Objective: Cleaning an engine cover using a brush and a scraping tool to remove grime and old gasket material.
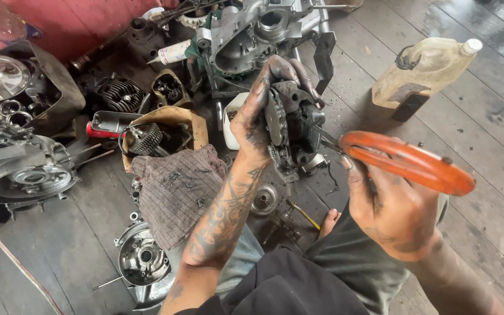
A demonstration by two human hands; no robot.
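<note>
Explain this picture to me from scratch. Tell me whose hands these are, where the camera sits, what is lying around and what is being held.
There is one picture, taken by a camera worn on a person's head and looking down at their own two bare, greasy hands. The person sits on a wooden plank floor.

The left hand grips a dark, oily engine part held up in front of them. The right hand holds orange-handled scissors, whose blades point into that part.

Around them lie more motor pieces: a large engine casing ahead, a round metal cover at left, a finned cylinder, a gear cluster in a brown container, a checked rag, and a yellowed plastic jug at right.
</note>
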